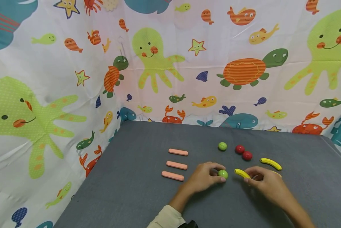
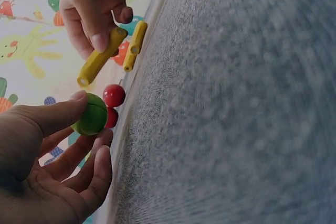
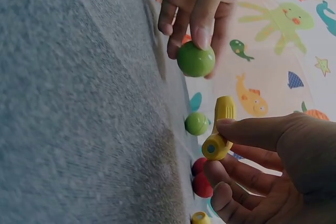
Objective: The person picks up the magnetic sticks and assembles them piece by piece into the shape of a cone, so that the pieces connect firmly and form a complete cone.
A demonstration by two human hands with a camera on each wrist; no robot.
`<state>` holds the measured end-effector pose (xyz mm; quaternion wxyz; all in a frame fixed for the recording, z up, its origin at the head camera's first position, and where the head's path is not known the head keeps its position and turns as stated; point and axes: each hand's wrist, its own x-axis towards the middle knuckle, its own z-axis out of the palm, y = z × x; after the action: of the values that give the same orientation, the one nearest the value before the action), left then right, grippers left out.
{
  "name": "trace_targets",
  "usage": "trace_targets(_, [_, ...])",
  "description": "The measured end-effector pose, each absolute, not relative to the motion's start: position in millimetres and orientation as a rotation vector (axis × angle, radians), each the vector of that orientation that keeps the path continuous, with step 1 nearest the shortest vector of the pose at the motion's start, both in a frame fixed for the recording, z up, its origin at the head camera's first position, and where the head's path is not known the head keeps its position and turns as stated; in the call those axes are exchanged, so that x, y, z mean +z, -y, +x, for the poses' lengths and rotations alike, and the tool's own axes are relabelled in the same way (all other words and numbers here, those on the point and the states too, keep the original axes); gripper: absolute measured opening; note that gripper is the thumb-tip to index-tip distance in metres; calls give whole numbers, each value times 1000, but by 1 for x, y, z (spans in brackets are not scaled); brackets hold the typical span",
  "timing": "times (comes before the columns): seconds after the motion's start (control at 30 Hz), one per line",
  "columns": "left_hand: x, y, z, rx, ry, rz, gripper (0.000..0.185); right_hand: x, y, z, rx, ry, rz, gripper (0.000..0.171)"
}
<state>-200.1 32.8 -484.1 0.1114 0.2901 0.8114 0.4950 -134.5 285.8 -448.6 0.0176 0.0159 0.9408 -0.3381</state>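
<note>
A grey felt-covered table (image 1: 136, 190) stands against a white curtain (image 1: 59, 63) printed with octopuses, turtles, fish and crabs, which encloses the table on the far side and on the left.

Nearest the person, the left hand (image 1: 202, 177) rests on the table. Its thumb and fingers (image 2: 63, 114) pinch a green ball (image 1: 223, 174); the wrist views show the ball gripped between the thumb tip and fingertips. A cream sleeve cuff (image 1: 166, 218) covers the left forearm.

Just to the right, the right hand (image 1: 266, 183) grips a yellow curved piece (image 1: 241, 173), shaped like a banana. The thumb and fingers (image 3: 247, 132) close around one end; the free end points toward the green ball, close to it but not touching.

To the left of the left hand, three pink bars (image 1: 174, 164) lie flat on the table, roughly parallel, stacked as a column running away from the person, with gaps between them.

Beyond the right hand, a second yellow curved piece (image 1: 271, 163) lies flat on the table.

Farther back, two red balls (image 1: 243, 152) sit touching or nearly touching each other. A second green ball (image 1: 222, 146) sits to their left, apart from them.
</note>
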Motion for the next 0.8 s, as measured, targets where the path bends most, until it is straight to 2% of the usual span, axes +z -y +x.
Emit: trace_targets(0.8, [-483,-34,-197,1405,-2339,837,33,-462,-276,-132,-1074,-2829,-15,26])
